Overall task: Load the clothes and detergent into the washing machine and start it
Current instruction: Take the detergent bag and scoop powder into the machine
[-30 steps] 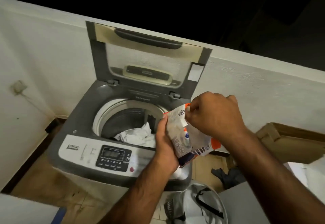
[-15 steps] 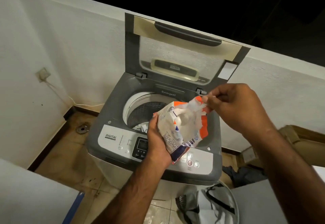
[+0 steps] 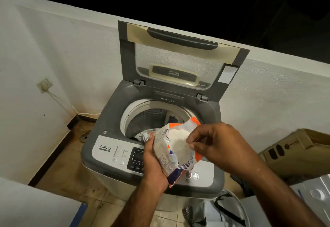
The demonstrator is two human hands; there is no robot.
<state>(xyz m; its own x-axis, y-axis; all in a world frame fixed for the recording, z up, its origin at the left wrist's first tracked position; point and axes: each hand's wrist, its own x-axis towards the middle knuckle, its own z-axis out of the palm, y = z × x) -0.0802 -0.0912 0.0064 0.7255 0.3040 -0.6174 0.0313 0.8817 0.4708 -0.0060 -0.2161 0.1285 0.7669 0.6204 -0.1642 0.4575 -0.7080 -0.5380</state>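
Observation:
A grey top-loading washing machine (image 3: 109,109) stands against the white wall with its lid (image 3: 178,55) raised. White clothes (image 3: 142,136) lie low in the drum. A white, orange and blue detergent packet (image 3: 175,148) is held over the control panel (image 3: 114,152). My left hand (image 3: 153,164) grips its lower left side. My right hand (image 3: 219,146) pinches the packet's right edge near the mouth, which is spread wide so that white powder shows inside. A closed flap marked "Detergent" (image 3: 167,100) sits behind the drum.
A cardboard box (image 3: 300,151) stands at the right. A white laundry basket (image 3: 221,212) with black straps sits at the machine's front right foot, dark cloth beside it. A wall socket (image 3: 45,85) and cable are at the left, and a floor drain (image 3: 84,137).
My right hand has shifted from the packet's top corner down to its right edge, and the mouth now gapes wider. The view has moved so the machine sits more central.

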